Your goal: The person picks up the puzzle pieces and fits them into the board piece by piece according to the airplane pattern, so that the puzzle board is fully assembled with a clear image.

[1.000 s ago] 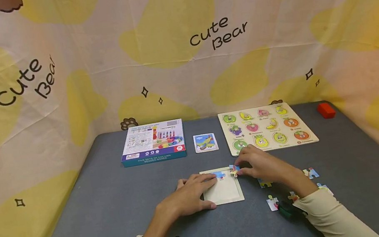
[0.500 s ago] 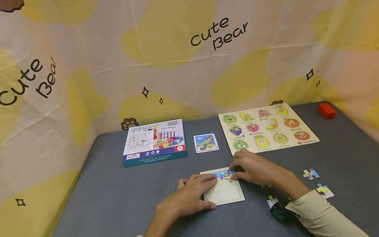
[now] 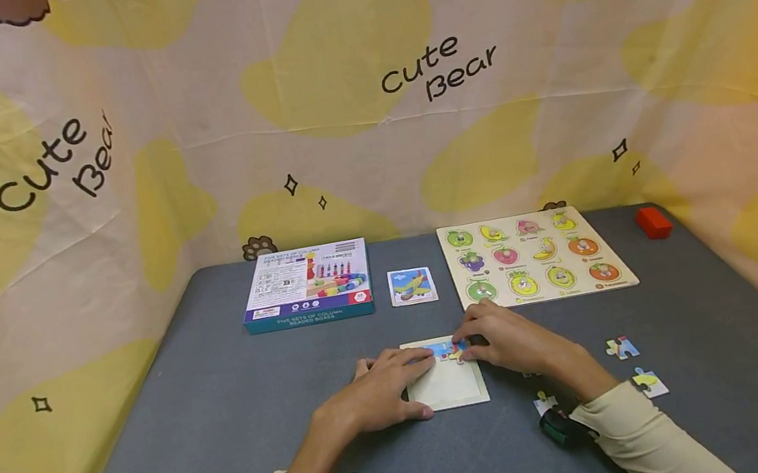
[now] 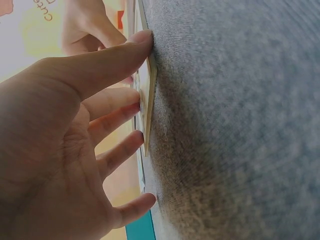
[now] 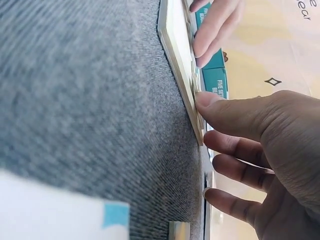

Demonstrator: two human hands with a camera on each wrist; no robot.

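A square pale puzzle tray [image 3: 447, 387] lies on the grey table, with jigsaw pieces [image 3: 440, 349] showing blue along its far edge. My left hand [image 3: 385, 388] rests on the tray's left side: the fingertips touch its top and the thumb lies by the near edge. At the far right corner of the tray, my right hand [image 3: 511, 338] has thumb and index finger on a blue-and-yellow jigsaw piece [image 3: 456, 350]. The right wrist view shows that thumb [image 5: 209, 102] against the tray's top. The fingers partly hide the piece.
Loose jigsaw pieces [image 3: 623, 347] lie to the right, some hidden under the right forearm. Farther back are a bead-set box [image 3: 304, 288], an airplane picture card [image 3: 412, 286], a fruit board [image 3: 531, 260] and a red block [image 3: 653, 222]. Patterned cloth walls surround the table.
My right hand has brought the jigsaw piece left and down into the tray's far right corner, beside the blue pieces, then shifted slightly left. The left hand has stayed in place.
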